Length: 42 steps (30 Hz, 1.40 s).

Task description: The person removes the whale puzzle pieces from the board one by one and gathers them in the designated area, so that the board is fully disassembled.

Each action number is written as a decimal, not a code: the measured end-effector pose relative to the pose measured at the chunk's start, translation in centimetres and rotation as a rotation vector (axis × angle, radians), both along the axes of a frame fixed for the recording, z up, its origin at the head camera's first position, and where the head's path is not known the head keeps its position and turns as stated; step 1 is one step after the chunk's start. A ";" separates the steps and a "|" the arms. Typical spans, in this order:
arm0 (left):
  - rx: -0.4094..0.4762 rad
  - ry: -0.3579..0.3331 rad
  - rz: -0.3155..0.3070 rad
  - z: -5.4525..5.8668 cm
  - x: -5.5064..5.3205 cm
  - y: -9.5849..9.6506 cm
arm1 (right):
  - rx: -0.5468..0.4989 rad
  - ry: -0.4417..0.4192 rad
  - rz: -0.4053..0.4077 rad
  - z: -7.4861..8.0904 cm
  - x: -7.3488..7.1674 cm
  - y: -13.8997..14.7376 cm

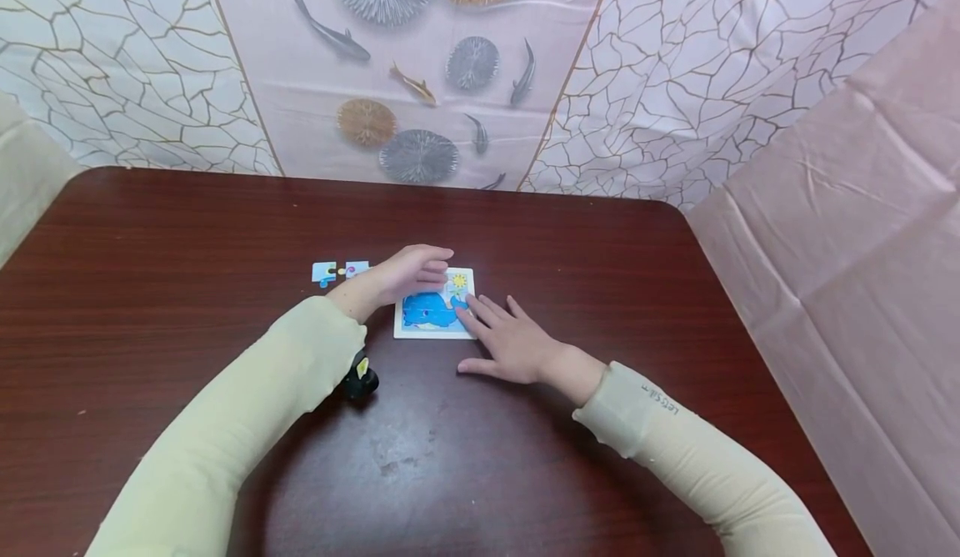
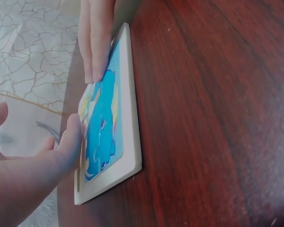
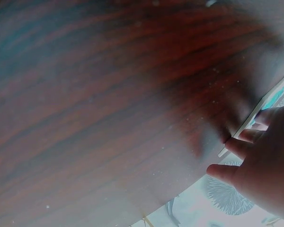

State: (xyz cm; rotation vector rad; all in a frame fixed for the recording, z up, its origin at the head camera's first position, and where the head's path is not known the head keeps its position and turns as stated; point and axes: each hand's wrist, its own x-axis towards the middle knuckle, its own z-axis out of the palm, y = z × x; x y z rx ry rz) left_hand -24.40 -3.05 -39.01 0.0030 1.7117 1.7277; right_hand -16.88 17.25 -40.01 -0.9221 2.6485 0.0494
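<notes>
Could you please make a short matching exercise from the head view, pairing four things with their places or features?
1. White-framed rectangular jigsaw board with a blue whale-like picture
2. Loose pale-blue jigsaw pieces
3. Bare left hand
4. Bare right hand

A. Over the board's upper left part
B. Shows a yellow sun
C. Fingers spread at the board's right edge
D. Left of the board, on the dark-red wooden table

Pairs: 1-B, 2-D, 3-A, 4-C

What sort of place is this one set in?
Probably a screened-off indoor workspace: a patterned hanging behind the dark table, creased pinkish fabric along the right side, and a small picture puzzle on the tabletop.
</notes>
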 end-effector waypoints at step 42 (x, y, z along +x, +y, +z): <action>-0.465 0.259 0.084 -0.1 -0.8 1.1 | -0.011 0.021 0.013 0.2 0.1 0.0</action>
